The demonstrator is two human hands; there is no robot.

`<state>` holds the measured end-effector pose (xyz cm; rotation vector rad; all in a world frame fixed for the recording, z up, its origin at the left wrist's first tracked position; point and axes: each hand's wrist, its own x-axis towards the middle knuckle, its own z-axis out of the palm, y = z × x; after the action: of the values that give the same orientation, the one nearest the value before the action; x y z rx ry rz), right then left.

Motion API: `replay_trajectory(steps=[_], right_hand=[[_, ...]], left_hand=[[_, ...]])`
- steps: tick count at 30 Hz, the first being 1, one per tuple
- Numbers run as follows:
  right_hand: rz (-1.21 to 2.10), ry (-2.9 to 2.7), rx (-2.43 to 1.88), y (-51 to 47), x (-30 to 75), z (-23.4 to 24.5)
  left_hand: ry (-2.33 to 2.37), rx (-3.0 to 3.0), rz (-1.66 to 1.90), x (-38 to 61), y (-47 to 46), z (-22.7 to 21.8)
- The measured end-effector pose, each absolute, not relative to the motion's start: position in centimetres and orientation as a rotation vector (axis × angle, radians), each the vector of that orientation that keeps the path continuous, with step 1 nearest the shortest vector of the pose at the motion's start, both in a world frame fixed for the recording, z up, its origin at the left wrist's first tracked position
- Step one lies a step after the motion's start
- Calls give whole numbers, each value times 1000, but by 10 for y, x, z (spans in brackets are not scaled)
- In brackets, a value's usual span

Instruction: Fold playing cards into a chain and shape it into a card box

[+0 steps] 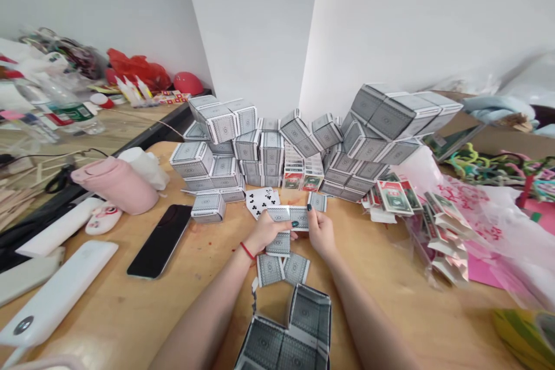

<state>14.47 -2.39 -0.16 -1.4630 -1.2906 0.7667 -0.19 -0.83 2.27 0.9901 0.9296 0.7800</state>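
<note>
The left hand [267, 232] and right hand [321, 233] work at the centre of a honey-toned wooden table [130, 324], on either side of a grey-patterned playing-card piece [288, 218]. The left fingers [282, 231] lie pressed together across the near face of the piece, and a red string bracelet [247, 251] circles that wrist. The right fingers [311, 215] are held close together, their tips bearing on the right end of the piece. This view does not show whether either thumb pinches it. Handling note: light, even pressure from both sides lowers the risk of creasing thin card. A flat grey-backed card [278, 244] lies directly below the left hand, with two grey-backed cards [270, 270] nearer the person. A face-up white club card [261, 201] lies just beyond the hands. Stacked grey card boxes [219, 124] rise behind them, and a large open grey card box [284, 329] sits at the near table edge.
</note>
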Motion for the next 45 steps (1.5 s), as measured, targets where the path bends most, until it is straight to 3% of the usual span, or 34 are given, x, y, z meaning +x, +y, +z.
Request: replay_trajectory(steps=[12, 16, 19, 26, 34, 45], right_hand=[[-52, -1717, -1829, -25, 147, -2], [-147, -1703, -1862, -25, 146, -3], [55, -1604, -1785, -25, 145, -1], [906, -1091, -1388, -25, 142, 6], [1395, -907, -975, -26, 141, 5], [1432, -774, -1069, -19, 141, -3]], left_hand=[[944, 1033, 805, 1, -6, 17], [947, 1059, 802, 2, -5, 17], [908, 1067, 821, 1, -5, 16], [887, 963, 926, 1, -6, 15], [1227, 1299, 1313, 1, -4, 12], [1261, 1303, 1487, -6, 4, 4]])
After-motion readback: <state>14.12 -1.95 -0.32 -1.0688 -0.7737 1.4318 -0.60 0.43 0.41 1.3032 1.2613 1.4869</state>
